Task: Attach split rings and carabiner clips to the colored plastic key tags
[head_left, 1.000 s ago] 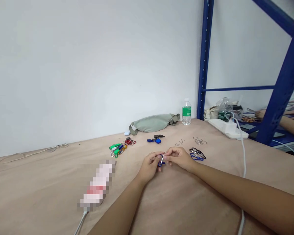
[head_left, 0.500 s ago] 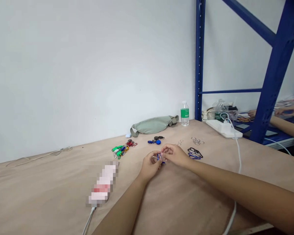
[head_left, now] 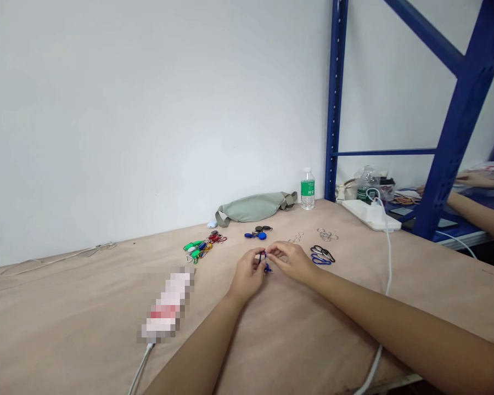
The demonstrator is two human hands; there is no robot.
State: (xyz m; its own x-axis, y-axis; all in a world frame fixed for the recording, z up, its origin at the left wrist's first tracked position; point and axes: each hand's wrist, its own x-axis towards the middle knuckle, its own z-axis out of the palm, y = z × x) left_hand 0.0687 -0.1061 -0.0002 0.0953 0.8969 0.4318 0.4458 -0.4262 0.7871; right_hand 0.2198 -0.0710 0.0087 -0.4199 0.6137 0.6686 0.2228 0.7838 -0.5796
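Observation:
My left hand [head_left: 247, 272] is closed around a blue carabiner [head_left: 262, 256], held upright just above the table. My right hand [head_left: 290, 261] pinches at the carabiner's upper right side; whatever is between its fingertips is too small to make out. A small blue piece [head_left: 268, 268] shows below the left fingertips, its shape partly hidden. To the right of my hands lie black and blue carabiners [head_left: 321, 255]. Behind them are several metal rings [head_left: 327, 235] and small S-shaped metal pieces [head_left: 297, 237]. Blue and black badge reels [head_left: 262, 236] lie beyond my hands.
Left of my hands is a pile of coloured reels with clips [head_left: 197, 249]. A pixelated object [head_left: 167, 307] with a cable lies nearer. A grey-green waist bag [head_left: 253, 208], water bottle [head_left: 307, 189] and white power strip [head_left: 370, 215] stand behind. Another person's arm [head_left: 477, 211] is beyond the blue rack [head_left: 448, 126].
The blue carabiner has turned more upright in my left hand. My right fingertips have drawn slightly back to its right side. The whole view has shifted a little.

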